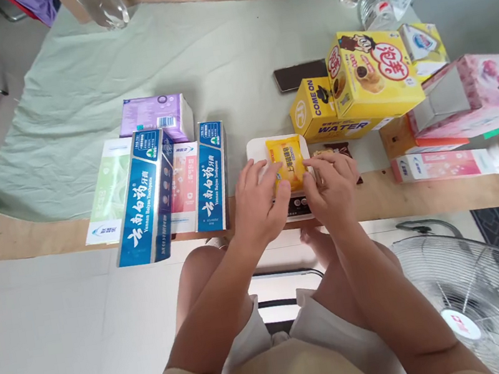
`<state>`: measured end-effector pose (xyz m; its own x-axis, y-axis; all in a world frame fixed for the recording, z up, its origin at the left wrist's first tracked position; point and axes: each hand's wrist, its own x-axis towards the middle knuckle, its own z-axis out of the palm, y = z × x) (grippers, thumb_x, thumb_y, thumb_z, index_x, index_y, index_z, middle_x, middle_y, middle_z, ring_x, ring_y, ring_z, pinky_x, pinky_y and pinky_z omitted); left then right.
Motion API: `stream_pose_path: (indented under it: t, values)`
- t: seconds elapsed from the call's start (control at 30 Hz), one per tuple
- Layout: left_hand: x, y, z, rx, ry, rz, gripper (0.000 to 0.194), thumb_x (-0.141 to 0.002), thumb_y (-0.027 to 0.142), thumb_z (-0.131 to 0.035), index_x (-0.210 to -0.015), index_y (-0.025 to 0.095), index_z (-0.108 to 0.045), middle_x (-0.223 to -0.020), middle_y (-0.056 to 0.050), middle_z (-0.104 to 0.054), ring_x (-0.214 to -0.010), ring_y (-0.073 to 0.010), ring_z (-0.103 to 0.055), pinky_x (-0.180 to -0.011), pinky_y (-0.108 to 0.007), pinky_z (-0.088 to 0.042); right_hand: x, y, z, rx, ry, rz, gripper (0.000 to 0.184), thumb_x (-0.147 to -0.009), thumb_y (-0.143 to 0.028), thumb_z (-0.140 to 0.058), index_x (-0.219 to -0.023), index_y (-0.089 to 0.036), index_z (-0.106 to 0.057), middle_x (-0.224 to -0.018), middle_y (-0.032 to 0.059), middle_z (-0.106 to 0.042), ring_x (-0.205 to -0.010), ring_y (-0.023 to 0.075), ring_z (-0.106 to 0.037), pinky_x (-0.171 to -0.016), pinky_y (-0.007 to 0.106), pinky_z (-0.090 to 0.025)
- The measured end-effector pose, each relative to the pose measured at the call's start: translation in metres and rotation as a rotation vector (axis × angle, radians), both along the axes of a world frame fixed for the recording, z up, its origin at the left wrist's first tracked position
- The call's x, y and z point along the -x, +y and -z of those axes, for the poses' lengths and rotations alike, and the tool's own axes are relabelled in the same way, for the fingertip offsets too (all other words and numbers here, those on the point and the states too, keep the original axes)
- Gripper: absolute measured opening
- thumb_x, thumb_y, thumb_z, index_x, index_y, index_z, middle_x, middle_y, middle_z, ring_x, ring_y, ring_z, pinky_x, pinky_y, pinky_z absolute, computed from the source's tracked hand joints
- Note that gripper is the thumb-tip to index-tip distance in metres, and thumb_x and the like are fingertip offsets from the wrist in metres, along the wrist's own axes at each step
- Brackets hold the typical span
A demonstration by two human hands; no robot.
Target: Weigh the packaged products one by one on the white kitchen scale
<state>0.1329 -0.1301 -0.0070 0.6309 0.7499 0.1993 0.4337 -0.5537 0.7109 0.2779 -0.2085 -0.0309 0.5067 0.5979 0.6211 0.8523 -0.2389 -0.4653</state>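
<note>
A yellow wrapped bar of soap [292, 164] lies on the white top of a small digital scale [255, 147], whose dark button panel shows at the near edge. My left hand [259, 201] is at the soap's left side, thumb and index finger on the wrapper. On the opposite side, my right hand [332, 186] has its thumb and fingertips at the right edge of the soap. Both hands grip it between them. Small brown and gold packets [341, 150] lie partly hidden behind my right fingers.
At left stand toothpaste boxes [140, 198] and a purple tissue pack [155, 116]. To the right are yellow boxes [374, 75], a pink box [490, 89] and a phone [301, 75]. Bottles [376, 5] stand at the back. A fan [480, 302] is on the floor, lower right.
</note>
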Motion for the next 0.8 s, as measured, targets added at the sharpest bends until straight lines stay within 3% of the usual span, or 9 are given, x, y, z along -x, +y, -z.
stream_pose_path:
  t: [0.13, 0.27, 0.37, 0.43, 0.57, 0.7, 0.8]
  values:
    - [0.006, -0.001, -0.001, -0.031, -0.105, -0.004, 0.062, -0.11, 0.052, -0.028, -0.141, 0.011, -0.063, -0.148, -0.018, -0.065, -0.152, -0.0344, -0.048, -0.13, -0.055, -0.038, -0.002, -0.004, -0.008, 0.059, 0.074, 0.041, 0.027, -0.093, -0.032, -0.056, -0.108, -0.023, -0.076, -0.109, 0.0086, -0.08, -0.112, 0.0291, -0.068, -0.104, 0.049, -0.048]
    - [0.023, -0.005, -0.017, -0.08, -0.318, 0.097, 0.05, -0.11, 0.047, -0.032, -0.129, 0.014, -0.065, -0.136, -0.018, -0.07, -0.133, -0.0269, -0.065, -0.117, -0.045, -0.052, 0.0, -0.006, -0.02, 0.148, 0.14, 0.012, 0.031, -0.093, -0.034, -0.053, -0.115, -0.021, -0.071, -0.114, 0.0103, -0.079, -0.113, 0.0301, -0.068, -0.109, 0.052, -0.047]
    - [0.038, -0.005, -0.03, -0.027, -0.368, 0.145, 0.044, -0.11, 0.044, -0.035, -0.12, 0.017, -0.067, -0.129, -0.016, -0.073, -0.123, -0.0249, -0.07, -0.109, -0.042, -0.057, 0.002, -0.004, -0.03, 0.173, 0.139, -0.008, 0.032, -0.092, -0.036, -0.054, -0.116, -0.022, -0.069, -0.118, 0.0119, -0.076, -0.115, 0.0299, -0.067, -0.107, 0.051, -0.05]
    - [0.044, -0.004, -0.032, 0.059, -0.336, 0.163, 0.044, -0.109, 0.044, -0.036, -0.122, 0.017, -0.068, -0.134, -0.017, -0.072, -0.129, -0.0268, -0.067, -0.114, -0.044, -0.054, 0.004, 0.001, -0.035, 0.218, 0.147, -0.018, 0.034, -0.091, -0.038, -0.056, -0.118, -0.023, -0.068, -0.119, 0.012, -0.075, -0.112, 0.0286, -0.067, -0.103, 0.05, -0.052]
    - [0.041, -0.004, -0.025, 0.379, -0.312, 0.181, 0.054, -0.107, 0.045, -0.036, -0.145, 0.014, -0.059, -0.163, -0.019, -0.054, -0.157, -0.0281, -0.047, -0.134, -0.048, -0.034, 0.008, 0.019, -0.042, 0.361, 0.186, 0.019, 0.044, -0.087, -0.044, -0.058, -0.125, -0.023, -0.067, -0.122, 0.0136, -0.07, -0.105, 0.0278, -0.066, -0.101, 0.051, -0.053]
    - [0.03, 0.001, -0.02, 0.779, -0.282, 0.019, 0.068, -0.107, 0.05, -0.036, -0.166, 0.018, -0.033, -0.182, -0.012, -0.018, -0.171, -0.0231, -0.012, -0.141, -0.046, -0.011, 0.015, 0.04, -0.049, 0.563, 0.273, 0.08, 0.058, -0.08, -0.051, -0.064, -0.132, -0.026, -0.064, -0.129, 0.0145, -0.062, -0.113, 0.0317, -0.065, -0.107, 0.056, -0.051]
    - [0.027, 0.008, -0.02, 0.869, -0.294, -0.092, 0.075, -0.106, 0.05, -0.037, -0.17, 0.015, -0.022, -0.183, -0.013, -0.009, -0.172, -0.0223, -0.003, -0.141, -0.044, -0.003, 0.022, 0.051, -0.052, 0.656, 0.307, 0.094, 0.072, -0.072, -0.053, -0.071, -0.138, -0.026, -0.06, -0.136, 0.0159, -0.055, -0.123, 0.0352, -0.061, -0.112, 0.057, -0.048]
